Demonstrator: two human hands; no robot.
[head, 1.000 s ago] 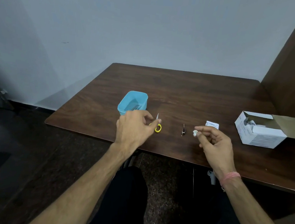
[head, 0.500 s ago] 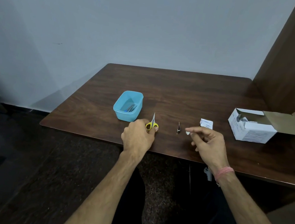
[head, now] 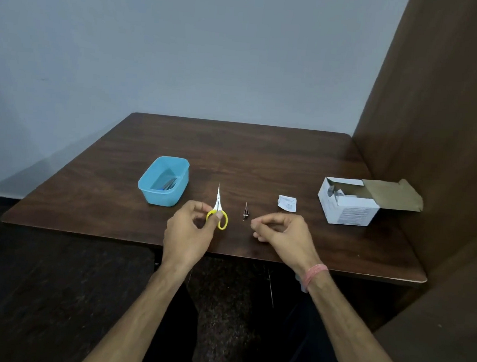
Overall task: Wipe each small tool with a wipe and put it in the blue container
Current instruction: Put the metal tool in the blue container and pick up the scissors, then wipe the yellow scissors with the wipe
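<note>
Small yellow-handled scissors (head: 218,202) lie on the brown table (head: 261,159), blades pointing away from me. My left hand (head: 187,231) pinches their yellow handle rings. A small dark pointed tool (head: 245,211) lies just to the right of the scissors, untouched. My right hand (head: 284,236) hovers to the right of that tool with fingers curled around a small white wipe, which is almost entirely hidden in the fingers. The blue container (head: 145,186) stands to the left of the scissors and holds a few tools.
A torn white wipe wrapper (head: 287,203) lies behind my right hand. An open white cardboard box (head: 346,210) sits at the right, next to a brown side panel (head: 434,139). The table's front edge runs just below my hands.
My left hand came down from above the scissors and took hold of their yellow handle. My right hand curled in, tucking the wipe into its fingers.
</note>
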